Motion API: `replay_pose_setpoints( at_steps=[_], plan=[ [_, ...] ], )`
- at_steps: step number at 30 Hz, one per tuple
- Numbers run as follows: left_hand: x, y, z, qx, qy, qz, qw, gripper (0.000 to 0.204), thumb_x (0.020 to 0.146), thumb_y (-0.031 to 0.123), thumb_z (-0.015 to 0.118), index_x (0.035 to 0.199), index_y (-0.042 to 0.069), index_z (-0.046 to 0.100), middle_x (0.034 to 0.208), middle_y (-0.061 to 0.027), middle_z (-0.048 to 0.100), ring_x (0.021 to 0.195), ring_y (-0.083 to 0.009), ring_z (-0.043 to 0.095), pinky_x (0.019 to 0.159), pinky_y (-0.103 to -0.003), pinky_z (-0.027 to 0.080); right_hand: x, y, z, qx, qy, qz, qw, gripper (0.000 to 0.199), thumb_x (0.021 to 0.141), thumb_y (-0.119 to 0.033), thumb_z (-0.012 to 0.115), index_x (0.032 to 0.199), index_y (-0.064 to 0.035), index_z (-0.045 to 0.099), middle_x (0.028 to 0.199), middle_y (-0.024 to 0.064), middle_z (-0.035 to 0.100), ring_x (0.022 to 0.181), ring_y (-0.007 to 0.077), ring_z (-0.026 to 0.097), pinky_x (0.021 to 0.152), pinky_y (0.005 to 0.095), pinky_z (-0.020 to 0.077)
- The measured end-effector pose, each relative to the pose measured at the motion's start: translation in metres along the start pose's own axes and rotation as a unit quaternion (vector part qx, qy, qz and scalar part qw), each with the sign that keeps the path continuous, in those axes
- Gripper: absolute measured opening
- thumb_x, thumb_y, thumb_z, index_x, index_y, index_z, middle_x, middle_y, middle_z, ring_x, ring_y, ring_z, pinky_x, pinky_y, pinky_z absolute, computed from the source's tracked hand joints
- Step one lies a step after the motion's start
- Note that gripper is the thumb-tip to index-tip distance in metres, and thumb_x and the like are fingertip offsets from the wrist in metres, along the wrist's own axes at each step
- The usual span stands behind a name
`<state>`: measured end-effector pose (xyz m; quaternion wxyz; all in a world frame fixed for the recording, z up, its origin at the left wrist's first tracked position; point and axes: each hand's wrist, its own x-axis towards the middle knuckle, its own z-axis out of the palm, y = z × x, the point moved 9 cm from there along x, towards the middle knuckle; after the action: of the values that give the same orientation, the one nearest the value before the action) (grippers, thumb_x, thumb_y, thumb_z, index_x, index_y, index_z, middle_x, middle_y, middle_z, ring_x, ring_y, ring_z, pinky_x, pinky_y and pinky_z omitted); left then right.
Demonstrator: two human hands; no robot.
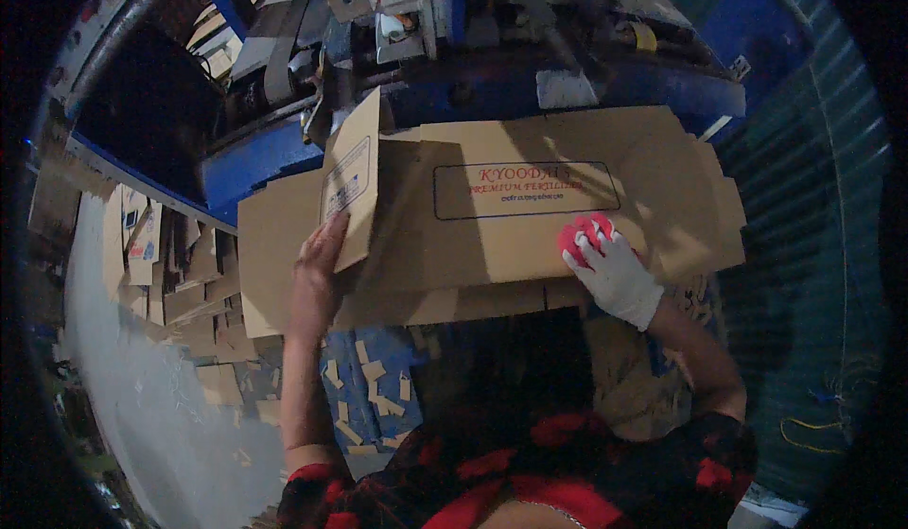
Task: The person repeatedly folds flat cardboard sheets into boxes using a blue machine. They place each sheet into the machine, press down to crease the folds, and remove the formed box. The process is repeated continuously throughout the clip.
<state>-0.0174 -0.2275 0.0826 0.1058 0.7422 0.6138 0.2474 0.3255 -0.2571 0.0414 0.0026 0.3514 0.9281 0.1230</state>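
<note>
Cardboard sheet point(511, 245), wide and flat, mid-scene; a blue printed frame with red lettering lies right of centre. Toward its left end a cardboard panel point(355, 184) stands tilted up; whether it joins the sheet, cannot tell. Left hand point(322, 250), bare, at the panel's near end, fingers gripping it. Right hand point(610, 269), white-gloved with red at the fingers, rests on the sheet near its near edge, right of centre; fingers bent, whether gripping anything cannot tell. Far side: blue machine point(270, 156), just beyond the sheet. Left: heaped cardboard pieces point(180, 264). Nearer: small scraps point(374, 371) scattered on a blue surface. Far right: ribbed green wall point(851, 274).
</note>
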Motion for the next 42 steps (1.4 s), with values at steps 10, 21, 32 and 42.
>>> replay_pose_setpoints(
  at_steps=[10,21,32,42],
  plan=[
    [0.024,-0.013,0.06,0.069,0.144,0.076,0.984,0.048,0.086,0.0,0.044,0.133,0.006,0.05,0.133,-0.0117,0.052,0.123,-0.0341,0.048,0.1,-0.042,0.04,0.036,0.071,0.013,-0.004,0.199,0.046,0.979,0.036,0.075,-0.008,0.059,0.111,-0.0071,0.065,0.12,0.0168,0.056,0.105,0.0384,0.055,0.089,0.048,0.0457],
    [0.066,-0.019,0.049,0.092,0.197,0.076,0.973,0.06,0.075,0.003,0.063,0.133,0.01,0.049,0.134,-0.0101,0.052,0.122,-0.0335,0.049,0.097,-0.044,0.041,0.05,0.095,0.078,0.26,0.158,0.071,0.95,0.038,0.078,-0.008,0.055,0.115,-0.0043,0.06,0.116,0.0155,0.057,0.104,0.0362,0.056,0.098,0.0517,0.0425],
    [0.059,-0.019,0.037,0.122,0.198,0.039,0.972,0.07,0.064,0.004,0.073,0.131,0.007,0.051,0.129,-0.013,0.056,0.12,-0.0327,0.052,0.098,-0.041,0.045,0.063,0.062,0.024,-0.06,0.121,-0.055,0.989,0.042,0.074,-0.014,0.056,0.115,-0.0083,0.061,0.115,0.0215,0.057,0.103,0.0365,0.057,0.093,0.05,0.0464],
    [0.079,-0.014,0.048,0.12,0.218,0.085,0.965,0.05,0.079,0.004,0.062,0.128,0.006,0.054,0.125,-0.0142,0.058,0.115,-0.0334,0.056,0.096,-0.041,0.045,0.079,0.104,0.038,-0.032,0.101,-0.045,0.993,0.039,0.081,-0.018,0.052,0.118,-0.0119,0.06,0.119,0.017,0.054,0.115,0.0356,0.051,0.097,0.0505,0.0415]
  ],
)
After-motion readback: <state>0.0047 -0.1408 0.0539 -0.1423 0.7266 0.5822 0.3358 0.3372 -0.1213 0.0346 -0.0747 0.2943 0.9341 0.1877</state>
